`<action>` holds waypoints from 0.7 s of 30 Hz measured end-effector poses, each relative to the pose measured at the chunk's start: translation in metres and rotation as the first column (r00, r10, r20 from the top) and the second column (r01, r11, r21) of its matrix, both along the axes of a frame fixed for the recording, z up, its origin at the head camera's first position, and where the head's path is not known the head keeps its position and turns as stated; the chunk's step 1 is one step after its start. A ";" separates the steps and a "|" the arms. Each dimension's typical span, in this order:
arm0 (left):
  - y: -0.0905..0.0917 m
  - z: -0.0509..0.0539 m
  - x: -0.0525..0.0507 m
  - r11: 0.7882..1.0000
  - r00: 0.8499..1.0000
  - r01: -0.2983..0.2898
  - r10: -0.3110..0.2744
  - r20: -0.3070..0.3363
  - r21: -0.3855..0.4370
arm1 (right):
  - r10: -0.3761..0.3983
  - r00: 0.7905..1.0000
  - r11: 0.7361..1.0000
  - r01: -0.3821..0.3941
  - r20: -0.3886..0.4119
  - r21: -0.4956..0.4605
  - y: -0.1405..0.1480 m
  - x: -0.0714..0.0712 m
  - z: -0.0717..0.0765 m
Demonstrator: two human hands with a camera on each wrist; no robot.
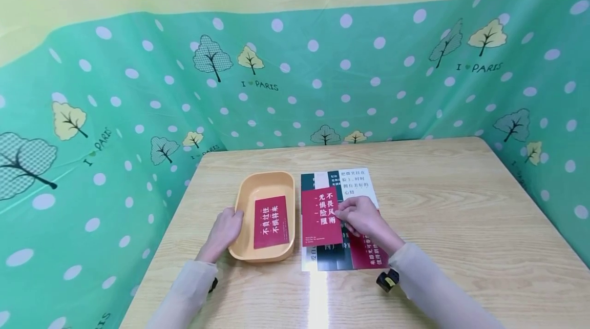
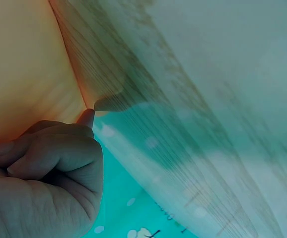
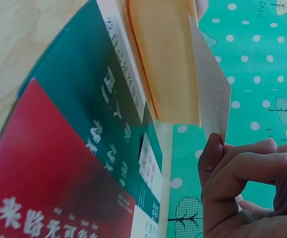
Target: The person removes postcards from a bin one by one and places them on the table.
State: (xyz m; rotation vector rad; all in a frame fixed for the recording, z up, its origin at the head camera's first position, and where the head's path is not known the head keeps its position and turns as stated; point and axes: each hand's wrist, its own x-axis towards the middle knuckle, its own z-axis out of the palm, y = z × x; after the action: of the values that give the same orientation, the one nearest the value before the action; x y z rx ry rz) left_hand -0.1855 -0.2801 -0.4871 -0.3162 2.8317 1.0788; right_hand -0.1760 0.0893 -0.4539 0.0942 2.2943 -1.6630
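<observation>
A yellow-orange plastic basin (image 1: 272,185) stands on the left part of the table, with a red card (image 1: 271,222) lying flat inside. My left hand (image 1: 227,227) grips its left rim; the left wrist view shows curled fingers (image 2: 54,153) against the basin's wall. Between thumb and fingertips, my right hand (image 1: 365,215) pinches another red card (image 1: 314,229) with white Chinese characters. That card is raised and tilted above a group of spread cards, its pale back (image 3: 213,87) visible in the right wrist view.
Beneath the right hand lie several overlapping cards: a white one (image 1: 356,183), dark green ones (image 1: 329,262) and a red one (image 1: 369,253). They sit just right of the basin on the wooden table (image 1: 442,206). A green dotted curtain (image 1: 332,78) surrounds the table's back and sides.
</observation>
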 end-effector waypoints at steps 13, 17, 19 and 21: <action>0.001 0.001 0.000 1.000 1.000 -0.004 0.004 0.016 0.012 | -0.027 0.999 1.000 0.026 0.035 0.017 0.026 0.013 -0.006; 0.000 0.001 0.000 1.000 1.000 0.002 -0.002 0.006 0.001 | -0.035 0.998 0.999 0.035 0.047 0.014 0.032 0.014 -0.007; 0.000 0.001 0.000 1.000 1.000 0.005 -0.005 0.000 -0.001 | -0.040 0.998 0.999 0.039 0.054 0.019 0.035 0.014 -0.007; 0.000 0.001 -0.001 1.000 1.000 0.004 -0.004 0.005 0.007 | -0.042 0.998 0.999 0.041 0.055 0.024 0.037 0.015 -0.006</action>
State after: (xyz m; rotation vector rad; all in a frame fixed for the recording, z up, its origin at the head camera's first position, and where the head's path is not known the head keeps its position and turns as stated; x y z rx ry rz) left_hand -0.1865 -0.2801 -0.4859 -0.3124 2.8222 1.0855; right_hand -0.1614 0.1263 -0.4600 0.1919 2.2857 -1.6335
